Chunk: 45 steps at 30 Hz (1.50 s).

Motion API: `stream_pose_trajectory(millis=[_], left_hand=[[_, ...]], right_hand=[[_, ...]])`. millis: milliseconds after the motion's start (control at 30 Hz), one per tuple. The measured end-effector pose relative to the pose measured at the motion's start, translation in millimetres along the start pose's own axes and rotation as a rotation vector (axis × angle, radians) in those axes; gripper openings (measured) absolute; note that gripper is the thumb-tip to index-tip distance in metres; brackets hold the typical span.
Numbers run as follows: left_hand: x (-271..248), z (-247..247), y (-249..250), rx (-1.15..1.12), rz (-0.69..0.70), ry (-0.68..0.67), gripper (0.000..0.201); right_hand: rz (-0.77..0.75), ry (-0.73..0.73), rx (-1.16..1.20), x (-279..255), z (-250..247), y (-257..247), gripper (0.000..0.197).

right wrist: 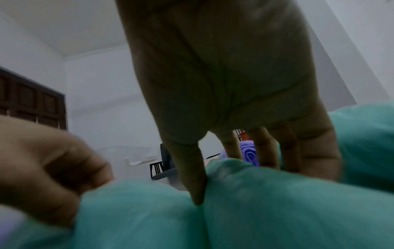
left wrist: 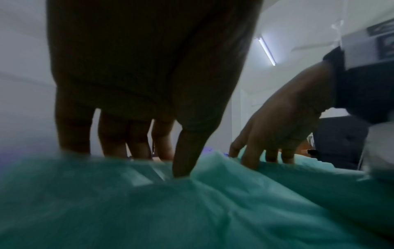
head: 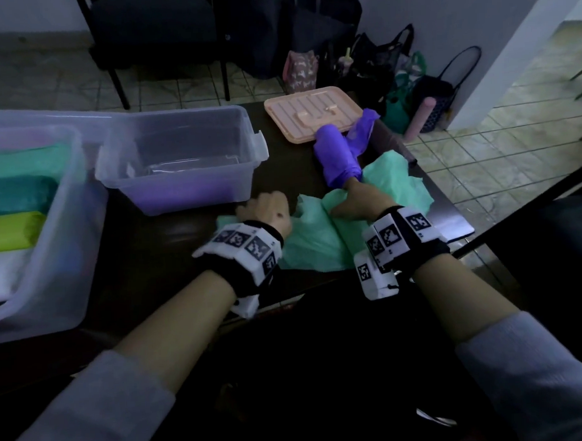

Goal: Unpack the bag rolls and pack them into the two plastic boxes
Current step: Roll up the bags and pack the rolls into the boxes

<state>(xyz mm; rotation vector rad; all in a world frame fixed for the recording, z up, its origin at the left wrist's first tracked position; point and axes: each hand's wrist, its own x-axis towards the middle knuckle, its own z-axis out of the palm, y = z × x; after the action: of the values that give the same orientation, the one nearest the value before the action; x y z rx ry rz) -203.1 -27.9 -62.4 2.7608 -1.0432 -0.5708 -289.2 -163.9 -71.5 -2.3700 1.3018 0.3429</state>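
Two bare hands work a loose mint-green bag (head: 320, 239) spread on a dark table (head: 158, 244). Seen from the wrist, the left hand (head: 266, 211) has its fingers (left wrist: 183, 151) extended downward, tips pressing into the thin plastic without closing round it, seemingly to pin that side flat. The right hand (head: 358, 201) looks much the same from its own wrist: fingers (right wrist: 192, 168) straight and splayed, the thumb dug into a crease between two puffed folds, probably steadying or gathering the sheet so it can be rolled.

Just beyond the right fingertips lies a purple bag roll (head: 337, 159), partly unfurled, one loose tail lifted toward a peach-coloured lid (head: 312, 115) lying flat at the table's far edge, presumably set aside to keep a box open.

To the left stand the two clear plastic boxes. The nearer box (head: 53, 261) already holds rolls side by side: yellow-green, dark teal and pale green. The farther box (head: 182, 158), just left of the left hand, shows a purple tint at its base; whether that is a roll inside I cannot tell.

Judging by this, packing is well under way, with the green bag and purple roll yet to go in.
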Motion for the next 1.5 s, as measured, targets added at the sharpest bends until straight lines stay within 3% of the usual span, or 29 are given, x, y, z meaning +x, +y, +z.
stream_pose_trajectory(millis=[133,167,200,233,300,333,367,400,533,700,833,933,1000,1100,1200,1267,1333,1367,1433,1500], left_hand=[[-7.2,-11.3,-3.3,-0.057,0.168,0.387,0.029],[-13.5,-10.3,-1.9,-0.131,0.189,0.384,0.025],[-18.9,-7.6,0.1,-0.219,0.169,0.277,0.025],[-22.6,-2.9,1.9,-0.325,0.104,0.076,0.032],[-30.6,7.9,5.1,-0.606,-0.117,-0.504,0.051],[-33.6,12.8,4.7,-0.680,-0.190,-0.714,0.056],[-33.0,19.1,3.6,-0.693,-0.205,-0.785,0.057],[-33.1,22.4,3.7,-0.676,-0.187,-0.736,0.055],[-26.7,27.5,0.6,-0.347,-0.002,-0.245,0.055],[-11.2,26.9,4.4,-0.235,0.000,-0.118,0.053],[0.5,23.1,7.5,-0.285,0.061,0.052,0.044],[-2.6,26.9,9.4,-0.459,0.151,0.220,0.054],[-8.9,29.0,11.6,-0.569,0.092,0.268,0.057],[-12.6,36.0,14.5,-0.643,-0.123,0.107,0.073],[-5.5,45.1,14.8,-0.991,-0.375,-0.042,0.090],[-1.6,42.2,17.7,-1.361,-0.480,-0.124,0.078],[-3.0,29.5,24.4,-1.552,-0.488,-0.309,0.052],[-2.9,24.6,28.2,-1.511,-0.482,-0.383,0.044],[-5.8,15.6,34.8,-1.435,-0.458,-0.486,0.045],[-3.2,16.6,41.1,-1.377,-0.397,-0.472,0.047]], right_hand=[[0.007,-0.001,0.043,-2.3,1.5,-2.1,0.071],[-0.005,-0.008,0.055,-4.3,1.3,-2.5,0.069],[-0.020,-0.019,0.066,-6.0,1.8,-3.7,0.068],[-0.038,-0.031,0.070,-8.0,2.1,-4.7,0.067],[-0.063,-0.048,0.054,-10.2,4.3,-6.8,0.069],[-0.067,-0.056,0.042,-11.1,4.9,-8.3,0.070],[-0.062,-0.072,0.032,-11.4,4.8,-9.5,0.070],[-0.056,-0.085,0.032,-11.2,4.6,-10.1,0.071],[-0.009,-0.136,0.053,-9.6,-0.8,-7.5,0.073],[0.042,-0.126,0.043,-11.2,-8.0,-6.0,0.067],[0.055,-0.129,0.230,-8.7,0.9,1.8,0.012],[0.118,-0.118,0.411,-5.0,6.8,6.1,0.015],[0.192,-0.083,0.495,3.4,12.4,8.5,0.050],[0.248,-0.076,0.566,3.4,16.4,11.4,0.072],[0.299,-0.087,0.713,-8.3,13.2,11.5,0.053],[0.324,-0.090,0.801,-10.2,12.1,15.7,0.042],[0.302,-0.058,0.831,-13.6,11.2,18.1,0.034],[0.300,-0.043,0.792,-15.4,11.2,19.4,0.035],[0.265,-0.019,0.617,-18.0,13.0,20.9,0.050],[0.165,0.116,0.323,-24.5,14.2,23.8,0.065]])
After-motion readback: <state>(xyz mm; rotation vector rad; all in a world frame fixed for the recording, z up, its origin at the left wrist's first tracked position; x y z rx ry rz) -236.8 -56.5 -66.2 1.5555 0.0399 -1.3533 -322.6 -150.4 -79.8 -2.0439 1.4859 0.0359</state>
